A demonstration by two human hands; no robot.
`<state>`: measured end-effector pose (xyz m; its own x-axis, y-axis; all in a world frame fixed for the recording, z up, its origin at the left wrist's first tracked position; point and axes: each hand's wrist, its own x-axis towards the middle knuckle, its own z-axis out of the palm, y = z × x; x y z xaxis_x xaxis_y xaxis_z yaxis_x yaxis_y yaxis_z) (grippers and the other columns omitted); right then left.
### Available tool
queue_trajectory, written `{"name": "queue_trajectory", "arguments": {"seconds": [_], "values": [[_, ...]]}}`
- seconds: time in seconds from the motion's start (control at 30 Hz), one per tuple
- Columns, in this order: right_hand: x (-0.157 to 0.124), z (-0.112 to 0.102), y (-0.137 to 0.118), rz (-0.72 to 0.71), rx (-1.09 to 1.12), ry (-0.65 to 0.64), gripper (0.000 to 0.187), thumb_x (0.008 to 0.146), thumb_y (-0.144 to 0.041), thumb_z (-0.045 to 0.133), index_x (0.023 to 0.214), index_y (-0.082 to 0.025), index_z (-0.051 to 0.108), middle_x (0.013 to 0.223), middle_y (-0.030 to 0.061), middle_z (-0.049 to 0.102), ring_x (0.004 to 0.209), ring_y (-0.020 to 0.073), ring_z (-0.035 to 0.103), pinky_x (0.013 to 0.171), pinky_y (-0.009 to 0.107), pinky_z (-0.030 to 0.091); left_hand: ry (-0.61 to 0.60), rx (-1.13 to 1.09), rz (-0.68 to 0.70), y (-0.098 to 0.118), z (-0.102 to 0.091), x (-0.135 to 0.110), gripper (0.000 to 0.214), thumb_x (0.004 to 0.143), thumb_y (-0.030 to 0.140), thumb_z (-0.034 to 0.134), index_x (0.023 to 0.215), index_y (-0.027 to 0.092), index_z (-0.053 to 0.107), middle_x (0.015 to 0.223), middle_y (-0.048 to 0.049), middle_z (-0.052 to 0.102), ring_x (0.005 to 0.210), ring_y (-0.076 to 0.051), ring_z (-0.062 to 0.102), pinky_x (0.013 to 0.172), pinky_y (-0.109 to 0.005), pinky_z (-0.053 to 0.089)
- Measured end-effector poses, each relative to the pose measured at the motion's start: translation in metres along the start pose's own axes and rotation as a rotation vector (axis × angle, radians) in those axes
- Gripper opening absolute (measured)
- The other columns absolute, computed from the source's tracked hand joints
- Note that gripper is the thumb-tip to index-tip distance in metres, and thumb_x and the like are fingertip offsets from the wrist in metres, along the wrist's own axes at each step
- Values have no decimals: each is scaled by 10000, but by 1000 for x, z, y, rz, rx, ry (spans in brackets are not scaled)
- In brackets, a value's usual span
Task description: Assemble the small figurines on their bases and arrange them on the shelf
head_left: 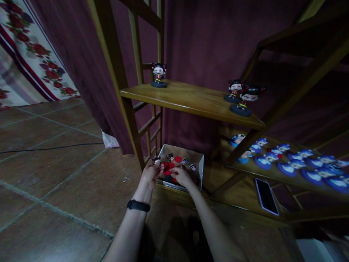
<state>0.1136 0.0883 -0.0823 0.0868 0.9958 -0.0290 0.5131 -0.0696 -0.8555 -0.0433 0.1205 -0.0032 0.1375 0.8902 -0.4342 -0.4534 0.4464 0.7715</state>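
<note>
Both my hands reach down into a shallow cardboard box (200, 165) on the lowest wooden shelf. My left hand (150, 174) pinches a small figurine (157, 160) with a dark head at the box's left edge. My right hand (182, 176) is curled over red and black figurine parts (169, 168) inside the box; what its fingers hold is hidden. More small figurine pieces lie loose at the back of the box. A black band sits on my left wrist.
A wooden shelf unit (191, 100) stands against a dark red curtain. Three black-haired figurines (159, 74) (234, 90) (247, 100) stand on its upper board. Several blue figurines (294, 163) lie on a lower board at right. A phone (265, 196) lies face up nearby. Tiled floor spreads left.
</note>
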Motion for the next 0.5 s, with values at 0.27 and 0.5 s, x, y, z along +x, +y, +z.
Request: {"name": "queue_trajectory", "arguments": {"seconds": [0.27,0.5], "values": [[0,13,7,-45,-233,-47,226,635,-186,663,855,-236,666,878,12,636,803,150,591,741,249,454,-45,18,-28,-5,0,3,82,700,107,657,752,106,593,650,-68,652,513,-100,611,455,-162,463],[7,13,19,163,88,131,208,522,-110,673,672,-198,559,713,-40,563,674,129,538,667,288,470,-55,95,86,-10,2,1,167,659,-2,628,753,134,611,659,-37,641,572,-115,599,512,-179,455]]}}
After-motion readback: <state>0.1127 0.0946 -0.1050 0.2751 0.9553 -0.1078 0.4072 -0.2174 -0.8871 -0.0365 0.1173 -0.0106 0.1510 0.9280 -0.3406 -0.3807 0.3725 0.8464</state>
